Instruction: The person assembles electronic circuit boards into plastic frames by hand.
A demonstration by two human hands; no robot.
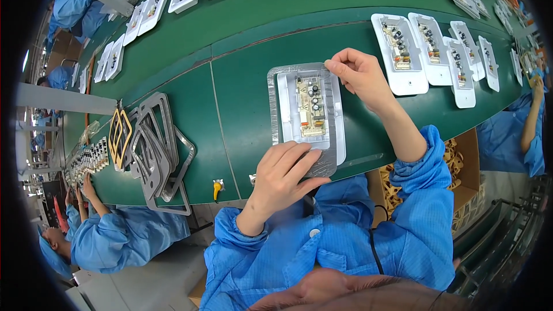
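Observation:
A grey foam gasket [276, 103], shaped as a rectangular frame, lies askew over a white plastic housing [340, 141] on the bench in front of me. Inside the housing sits a circuit board [311, 106] with black capacitors, seen through the gasket's opening. My right hand [360, 78] is closed, pinching the gasket's far right corner between thumb and fingers. At the near end, my left hand [282, 175] has its fingers over the gasket and its thumb along the near edge, closed on it; the fingers hide the near left corner.
Grey gaskets [158, 150] are piled at left beside yellow frames [120, 138]. A yellow-handled tool [217, 189] lies near the front edge. White housings with boards [403, 52] stand at right; others line the far belt. A box of tan parts [464, 158] sits below; co-workers flank me.

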